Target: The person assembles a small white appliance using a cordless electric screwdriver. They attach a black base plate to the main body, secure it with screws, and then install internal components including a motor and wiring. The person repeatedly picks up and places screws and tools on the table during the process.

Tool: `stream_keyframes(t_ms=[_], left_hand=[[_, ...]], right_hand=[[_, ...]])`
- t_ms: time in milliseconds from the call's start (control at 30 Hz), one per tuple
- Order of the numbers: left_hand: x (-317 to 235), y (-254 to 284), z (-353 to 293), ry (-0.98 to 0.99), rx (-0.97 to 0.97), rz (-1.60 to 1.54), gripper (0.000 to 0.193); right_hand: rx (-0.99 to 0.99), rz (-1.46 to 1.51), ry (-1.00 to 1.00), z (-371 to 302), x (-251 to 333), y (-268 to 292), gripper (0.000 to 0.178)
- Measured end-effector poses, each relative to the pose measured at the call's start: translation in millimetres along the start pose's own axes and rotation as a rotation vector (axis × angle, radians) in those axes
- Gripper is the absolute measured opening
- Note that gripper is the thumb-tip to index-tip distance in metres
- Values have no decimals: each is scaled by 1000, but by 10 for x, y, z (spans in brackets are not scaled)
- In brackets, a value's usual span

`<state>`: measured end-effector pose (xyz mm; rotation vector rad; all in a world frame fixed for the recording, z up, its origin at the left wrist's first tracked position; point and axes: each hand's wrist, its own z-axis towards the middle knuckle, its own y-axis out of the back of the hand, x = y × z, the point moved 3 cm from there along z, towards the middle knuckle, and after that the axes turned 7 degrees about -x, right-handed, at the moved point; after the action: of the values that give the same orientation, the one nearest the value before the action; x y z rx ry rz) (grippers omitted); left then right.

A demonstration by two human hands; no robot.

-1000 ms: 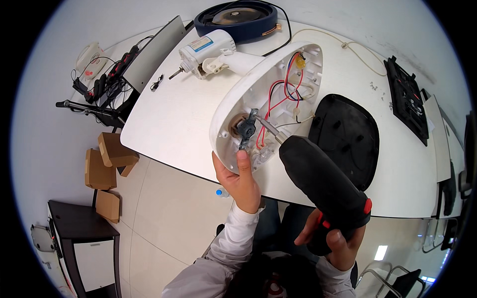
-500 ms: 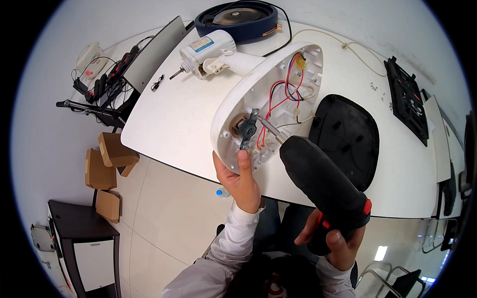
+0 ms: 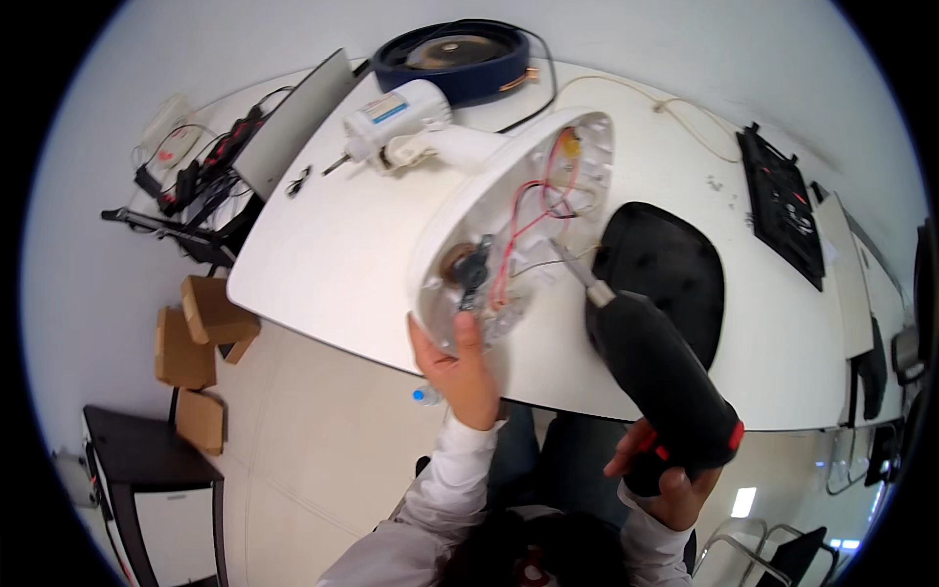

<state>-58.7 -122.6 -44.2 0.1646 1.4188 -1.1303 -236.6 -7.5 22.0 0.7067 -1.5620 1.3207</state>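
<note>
My left hand [image 3: 462, 377] grips the lower edge of an open white fan base [image 3: 442, 235], thumb up by a dark timer-like part [image 3: 474, 272] fixed inside. Red and blue wires [image 3: 518, 235] run through the shell, which joins a white neck and a motor [image 3: 406, 110] with a metal shaft. In my right hand [image 3: 680, 489] is a black and red cordless screwdriver [image 3: 650, 347], my fingers wrapped around its handle. Its long bit [image 3: 572, 259] points toward the shell and stands apart from the dark part. Motion blurs the picture slightly.
A black cover plate [image 3: 685, 264] lies right of the shell, partly behind the screwdriver. An open black tool case [image 3: 782, 205] and small screws [image 3: 722, 186] lie farther right. At the back are a round dark-blue appliance [image 3: 450, 73] and a pale cable [image 3: 665, 103].
The screwdriver has backed off from the dark part, its bit now to the right and slightly lower. My left hand keeps its grip on the base. The whole view has shifted a little.
</note>
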Motion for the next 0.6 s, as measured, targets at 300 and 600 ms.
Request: stream_keyframes(t_ms=[300,600], left_hand=[[37,0,0,35,1,-82,47],[-15,2,24,10,24,-44,45]], right_hand=[[-28,24,-25,-15,184,330,86],[177,33,-130,151,-29,-150,60]])
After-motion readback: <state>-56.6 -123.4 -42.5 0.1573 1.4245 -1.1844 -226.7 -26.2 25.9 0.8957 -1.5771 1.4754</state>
